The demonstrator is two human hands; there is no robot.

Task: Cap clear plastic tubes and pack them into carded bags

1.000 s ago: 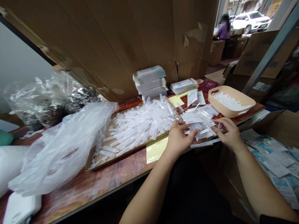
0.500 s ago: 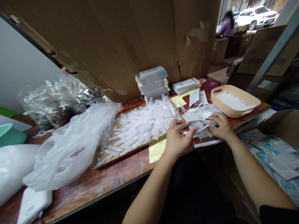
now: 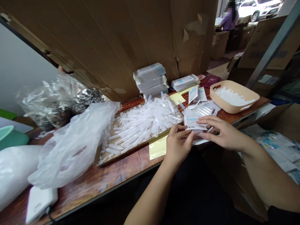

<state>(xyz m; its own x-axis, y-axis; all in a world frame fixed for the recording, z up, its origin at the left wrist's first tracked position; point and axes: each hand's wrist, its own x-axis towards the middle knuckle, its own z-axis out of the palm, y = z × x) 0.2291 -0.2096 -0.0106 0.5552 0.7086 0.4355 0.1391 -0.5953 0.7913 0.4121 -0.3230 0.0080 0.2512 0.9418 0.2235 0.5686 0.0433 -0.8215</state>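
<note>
Between my two hands is a small clear packet with a blue-and-white printed card (image 3: 194, 123). My left hand (image 3: 177, 141) pinches its left side, thumb and fingers curled together. My right hand (image 3: 221, 132) grips its right side, fingertips over the printed face and thumb below. Whatever lies behind the fingers is hidden. Just beyond the packet lie white plastic tubes (image 3: 206, 109) on clear bags. To the left of my hands, a shallow cardboard tray (image 3: 138, 149) holds a heap of translucent white plastic tubes (image 3: 145, 120).
A beige basket (image 3: 236, 108) of white pieces stands at right. Stacked printed packets (image 3: 151, 78) rest against the cardboard wall (image 3: 112, 47). A plastic bag (image 3: 75, 150) and white device (image 3: 41, 201) lie left. An open carton (image 3: 286, 115) of packets stands right; a person sits far back.
The printed packet now sits raised between my hands, its card facing up. My right hand has turned and moved lower over it. The view has shifted slightly.
</note>
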